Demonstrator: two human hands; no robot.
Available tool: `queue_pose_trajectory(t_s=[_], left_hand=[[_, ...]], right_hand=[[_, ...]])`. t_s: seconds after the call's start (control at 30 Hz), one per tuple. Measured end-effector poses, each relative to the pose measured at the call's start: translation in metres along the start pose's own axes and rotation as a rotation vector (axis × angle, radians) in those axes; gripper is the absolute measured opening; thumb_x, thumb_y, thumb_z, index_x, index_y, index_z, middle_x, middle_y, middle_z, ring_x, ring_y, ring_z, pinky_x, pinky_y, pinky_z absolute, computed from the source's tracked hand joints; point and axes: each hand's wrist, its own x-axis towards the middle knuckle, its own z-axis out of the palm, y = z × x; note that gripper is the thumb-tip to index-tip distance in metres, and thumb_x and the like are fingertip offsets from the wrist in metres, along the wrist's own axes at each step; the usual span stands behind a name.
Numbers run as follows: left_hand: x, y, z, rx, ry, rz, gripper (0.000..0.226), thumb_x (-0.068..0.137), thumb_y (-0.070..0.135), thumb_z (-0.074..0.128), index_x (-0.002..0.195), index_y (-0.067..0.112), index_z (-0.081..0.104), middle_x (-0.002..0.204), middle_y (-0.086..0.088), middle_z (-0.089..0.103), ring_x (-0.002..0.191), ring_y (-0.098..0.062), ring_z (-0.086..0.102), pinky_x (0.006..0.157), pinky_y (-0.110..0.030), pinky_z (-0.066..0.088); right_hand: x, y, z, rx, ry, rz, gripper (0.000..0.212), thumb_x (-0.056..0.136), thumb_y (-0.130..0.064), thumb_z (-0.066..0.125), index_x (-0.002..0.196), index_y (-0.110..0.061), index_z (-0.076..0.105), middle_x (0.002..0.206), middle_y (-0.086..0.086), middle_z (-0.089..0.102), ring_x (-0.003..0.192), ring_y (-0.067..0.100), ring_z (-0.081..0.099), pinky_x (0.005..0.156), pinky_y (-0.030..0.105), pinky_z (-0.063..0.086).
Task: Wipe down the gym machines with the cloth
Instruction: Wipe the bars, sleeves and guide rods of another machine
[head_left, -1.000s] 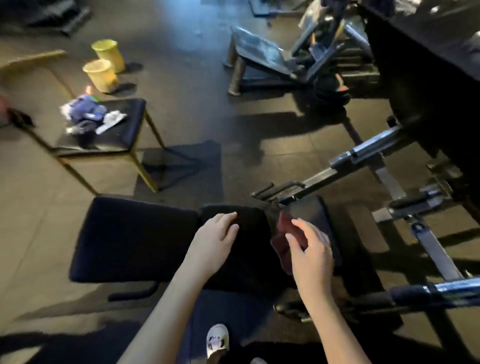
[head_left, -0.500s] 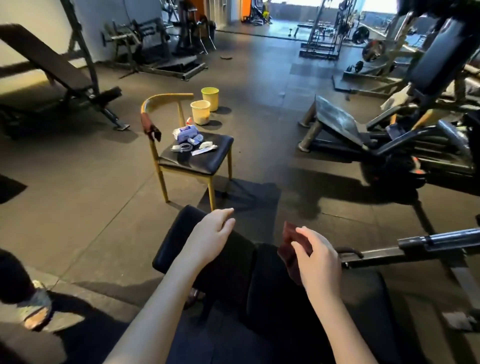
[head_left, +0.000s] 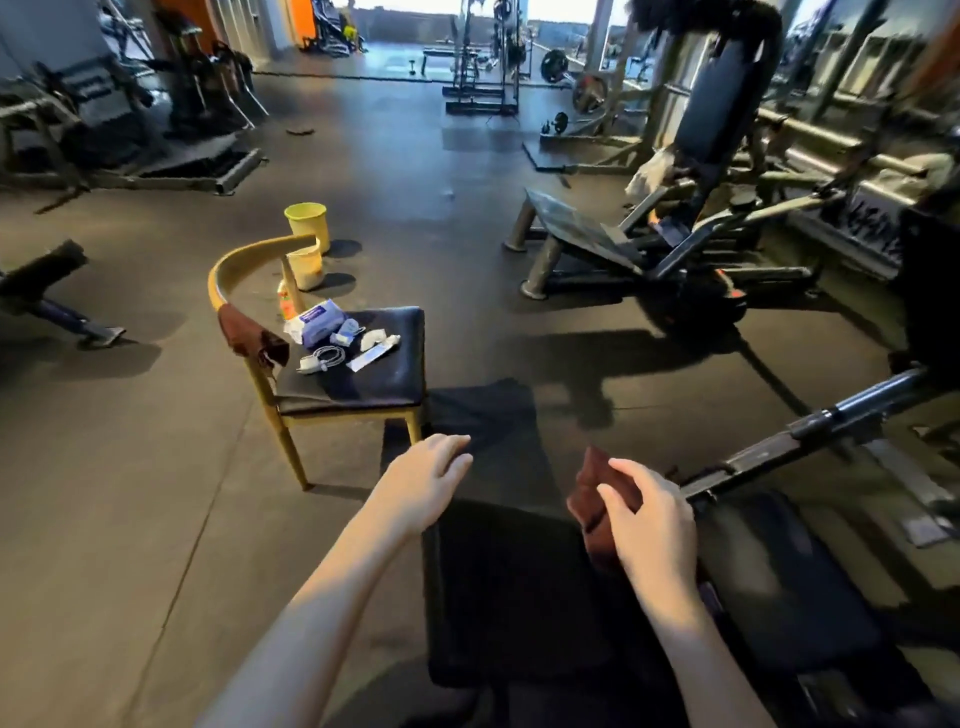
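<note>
My right hand (head_left: 649, 525) grips a dark red cloth (head_left: 589, 499), bunched and hanging over the black padded bench (head_left: 509, 587) in front of me. To the left of it my left hand (head_left: 423, 480) hovers with relaxed fingers above the bench's far left edge, holding nothing. A metal bar (head_left: 810, 431) of the same machine runs off to the right. Further back on the right stands a leg press machine (head_left: 665, 244) with a dark upright back pad.
A wooden chair (head_left: 332, 384) stands just left of the bench, with a second red cloth (head_left: 249, 332) over its arm and wipes, a cable and small packets on its seat. Two yellow buckets (head_left: 307, 244) sit behind it. More machines line the left wall and back.
My view has lifted from the bench up to the room. Both hands kept their places over the pad, and the right hand still grips the cloth.
</note>
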Motion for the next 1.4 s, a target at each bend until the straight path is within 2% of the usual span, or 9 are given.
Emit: queue_pose_trajectory(t_s=[0.2, 0.27, 0.33, 0.57, 0.67, 0.73, 1.1, 1.27, 1.4], left_hand=[[0.066, -0.047, -0.03, 0.025, -0.104, 0.175, 0.041, 0.104, 0.033, 0.039, 0.141, 0.016, 0.047, 0.14, 0.0, 0.05, 0.132, -0.016, 0.043, 0.106, -0.027, 0.031], [0.094, -0.061, -0.034, 0.031, -0.143, 0.224, 0.041, 0.104, 0.034, 0.039, 0.141, 0.017, 0.047, 0.141, 0.0, 0.05, 0.132, -0.016, 0.044, 0.107, -0.028, 0.033], [0.126, -0.075, -0.04, 0.06, -0.196, 0.261, 0.042, 0.103, 0.035, 0.039, 0.142, 0.019, 0.047, 0.142, 0.002, 0.049, 0.131, -0.017, 0.044, 0.108, -0.031, 0.035], [0.264, -0.096, -0.078, 0.164, -0.324, 0.426, 0.042, 0.104, 0.034, 0.039, 0.142, 0.018, 0.046, 0.141, 0.0, 0.049, 0.133, -0.02, 0.042, 0.109, -0.031, 0.032], [0.314, -0.087, -0.087, 0.132, -0.368, 0.498, 0.043, 0.104, 0.035, 0.038, 0.143, 0.018, 0.045, 0.142, -0.001, 0.048, 0.133, -0.02, 0.042, 0.11, -0.032, 0.032], [0.345, -0.082, -0.085, 0.111, -0.414, 0.541, 0.044, 0.104, 0.036, 0.038, 0.144, 0.019, 0.044, 0.143, 0.0, 0.047, 0.134, -0.019, 0.04, 0.111, -0.031, 0.031], [0.517, -0.038, -0.053, 0.11, -0.623, 0.863, 0.045, 0.105, 0.034, 0.037, 0.147, 0.019, 0.04, 0.148, 0.005, 0.041, 0.136, -0.015, 0.038, 0.113, -0.033, 0.03], [0.558, 0.011, -0.016, 0.099, -0.755, 0.963, 0.046, 0.104, 0.033, 0.039, 0.147, 0.017, 0.04, 0.149, 0.003, 0.041, 0.137, -0.014, 0.038, 0.114, -0.029, 0.028], [0.588, 0.064, 0.031, 0.112, -0.793, 1.046, 0.045, 0.104, 0.032, 0.038, 0.147, 0.017, 0.04, 0.15, 0.003, 0.041, 0.138, -0.014, 0.037, 0.113, -0.029, 0.028]], right_hand=[[0.017, -0.04, 0.037, -0.092, 0.102, 0.118, 0.027, 0.085, -0.01, 0.072, 0.111, -0.011, 0.071, 0.112, 0.007, 0.069, 0.107, 0.029, 0.058, 0.085, 0.026, 0.036], [0.029, -0.047, 0.058, -0.098, 0.141, 0.198, 0.028, 0.085, -0.012, 0.071, 0.113, -0.012, 0.07, 0.113, 0.009, 0.067, 0.109, 0.03, 0.057, 0.087, 0.03, 0.04], [0.044, -0.052, 0.085, -0.082, 0.179, 0.278, 0.029, 0.086, -0.013, 0.07, 0.115, -0.012, 0.069, 0.114, 0.01, 0.066, 0.109, 0.031, 0.056, 0.089, 0.035, 0.043], [0.123, -0.084, 0.158, -0.091, 0.261, 0.409, 0.028, 0.085, -0.008, 0.07, 0.113, -0.009, 0.069, 0.112, 0.011, 0.067, 0.111, 0.034, 0.056, 0.092, 0.037, 0.043], [0.158, -0.101, 0.165, -0.152, 0.257, 0.404, 0.029, 0.088, -0.013, 0.068, 0.118, -0.011, 0.067, 0.115, 0.007, 0.065, 0.113, 0.028, 0.055, 0.092, 0.031, 0.04], [0.182, -0.108, 0.169, -0.211, 0.261, 0.452, 0.032, 0.09, -0.017, 0.067, 0.121, -0.014, 0.065, 0.119, 0.004, 0.063, 0.117, 0.024, 0.052, 0.097, 0.034, 0.041], [0.272, -0.091, 0.221, -0.3, 0.538, 0.715, 0.034, 0.09, -0.024, 0.067, 0.123, -0.019, 0.064, 0.119, 0.002, 0.065, 0.115, 0.021, 0.055, 0.097, 0.037, 0.048], [0.309, -0.064, 0.208, -0.343, 0.618, 0.806, 0.037, 0.091, -0.027, 0.064, 0.127, -0.021, 0.06, 0.117, 0.001, 0.065, 0.112, 0.018, 0.058, 0.096, 0.037, 0.05], [0.343, -0.018, 0.189, -0.342, 0.646, 0.862, 0.037, 0.092, -0.032, 0.061, 0.128, -0.025, 0.057, 0.113, 0.001, 0.063, 0.105, 0.016, 0.059, 0.09, 0.035, 0.052]])
